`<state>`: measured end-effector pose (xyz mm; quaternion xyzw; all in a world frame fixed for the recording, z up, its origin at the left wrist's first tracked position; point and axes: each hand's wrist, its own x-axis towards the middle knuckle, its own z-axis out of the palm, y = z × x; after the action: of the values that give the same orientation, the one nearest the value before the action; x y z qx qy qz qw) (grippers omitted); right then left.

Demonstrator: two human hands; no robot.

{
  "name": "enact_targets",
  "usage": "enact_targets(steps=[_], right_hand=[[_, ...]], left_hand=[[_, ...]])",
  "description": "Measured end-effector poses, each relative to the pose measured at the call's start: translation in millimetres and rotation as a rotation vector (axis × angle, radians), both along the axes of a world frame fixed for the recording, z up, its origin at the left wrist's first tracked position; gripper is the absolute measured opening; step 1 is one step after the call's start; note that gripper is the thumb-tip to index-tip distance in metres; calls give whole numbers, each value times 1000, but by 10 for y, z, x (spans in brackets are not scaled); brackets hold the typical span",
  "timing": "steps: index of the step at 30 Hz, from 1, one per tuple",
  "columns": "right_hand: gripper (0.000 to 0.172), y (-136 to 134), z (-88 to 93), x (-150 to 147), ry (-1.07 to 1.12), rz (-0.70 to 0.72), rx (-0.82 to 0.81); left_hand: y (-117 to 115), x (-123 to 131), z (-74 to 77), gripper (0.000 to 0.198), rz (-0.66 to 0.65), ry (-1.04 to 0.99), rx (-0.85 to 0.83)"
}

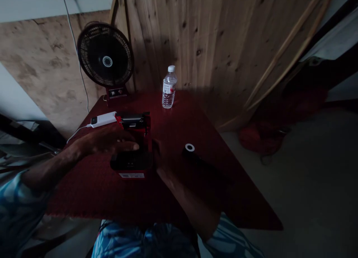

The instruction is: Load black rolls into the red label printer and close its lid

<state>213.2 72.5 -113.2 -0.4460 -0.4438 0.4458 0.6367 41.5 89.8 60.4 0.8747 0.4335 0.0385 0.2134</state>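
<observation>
1. We see the fingers (131, 146) of the left hand (110, 140) stretched out and loosely spread, palm down. Their tips rest on the black top of a small red machine (134, 161), and they grip nothing.
2. The right hand (160, 160) sits in deep shadow at the machine's right side. We cannot tell whether its fingers are curled or open, or whether they touch the casing.
3. The machine stands on a dark red table (97, 192), left of the middle, with a white label on its near face and a black upper part at its far end.
4. A white charger (103, 119) lies just beside the machine's far left corner, and its white cable (77, 131) trails off the table's left edge.
5. A dark roll (190, 148) with a white ring at its end lies to the right of the machine, near the right hand.
6. Farther back, a clear water bottle (169, 87) with a white cap stands upright near the table's far edge.
7. A black fan (105, 56) stands at the far left corner against the wooden wall (212, 41).
8. At the bottom of the frame, we make out blue and white patterned sleeves (13, 209) on both arms.
</observation>
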Motion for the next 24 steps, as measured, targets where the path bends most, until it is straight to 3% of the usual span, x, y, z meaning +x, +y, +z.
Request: enact_targets(steps=[4, 7, 12, 19, 24], right_hand=[[28, -15, 32, 43, -42, -5, 41], [31, -30, 89, 35, -19, -27, 31], [30, -41, 209, 28, -28, 63, -6], [29, -61, 91, 40, -18, 12, 0], [32, -70, 11, 102, -54, 46, -15]], left_hand=[[-145, 89, -35, 33, 20, 101, 84], [-199, 101, -41, 27, 50, 26, 194], [-381, 55, -33, 14, 40, -145, 284], [-880, 1, -304, 19, -161, -150, 383], [-1025, -60, -502, 19, -235, -155, 439]])
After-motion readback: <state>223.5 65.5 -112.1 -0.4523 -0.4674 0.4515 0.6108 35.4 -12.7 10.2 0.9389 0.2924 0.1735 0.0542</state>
